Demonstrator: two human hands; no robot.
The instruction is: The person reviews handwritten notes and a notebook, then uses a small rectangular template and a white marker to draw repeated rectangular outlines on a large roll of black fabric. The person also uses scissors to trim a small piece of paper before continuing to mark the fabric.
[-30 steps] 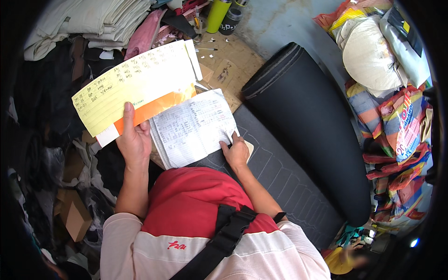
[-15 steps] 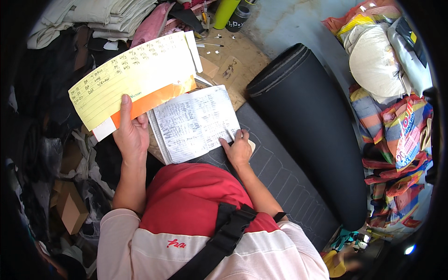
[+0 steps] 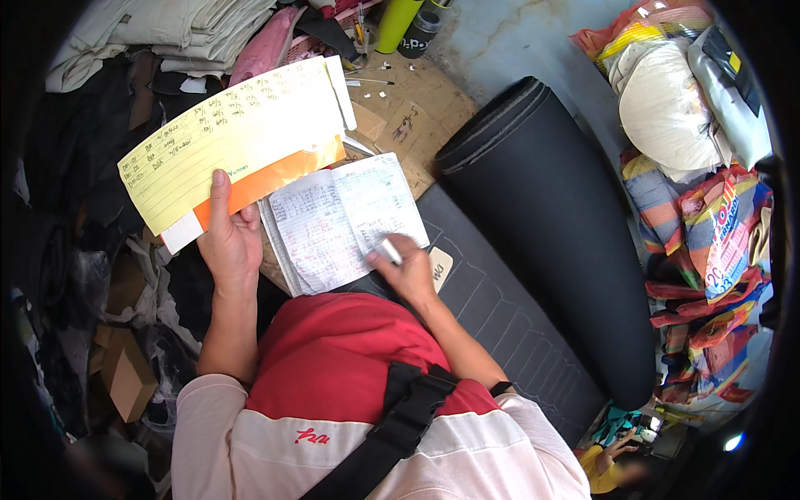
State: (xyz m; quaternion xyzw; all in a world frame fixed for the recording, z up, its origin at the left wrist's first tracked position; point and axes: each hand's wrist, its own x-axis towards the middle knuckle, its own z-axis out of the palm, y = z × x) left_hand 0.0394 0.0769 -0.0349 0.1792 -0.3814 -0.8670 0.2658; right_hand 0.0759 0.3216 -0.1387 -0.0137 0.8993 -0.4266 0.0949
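My left hand [image 3: 230,246] grips a yellow lined sheet [image 3: 225,133] with handwriting, with its thumb on top. An orange-edged card or pad [image 3: 271,179] is held along with it, under the sheet. Below and to the right lies an open notebook [image 3: 315,233], its pages filled with handwriting, some in red. Over the notebook's right page, my right hand [image 3: 407,268] is closed on a short white object [image 3: 388,252], whose kind I cannot make out. A small cream tag [image 3: 441,268] lies beside that hand.
A large black roll of material [image 3: 542,225] lies on dark sheeting [image 3: 492,308] marked with pale lines, to the right. Folded pale cloth [image 3: 167,37] is stacked at far left. A green-yellow cylinder [image 3: 402,25] and a dark cup [image 3: 419,33] stand at the back. Colourful bags hang at right.
My right hand has moved left from the notebook's edge onto its right page. The notebook shows a different page, now with red writing, and the cream tag is uncovered. My left hand barely moved.
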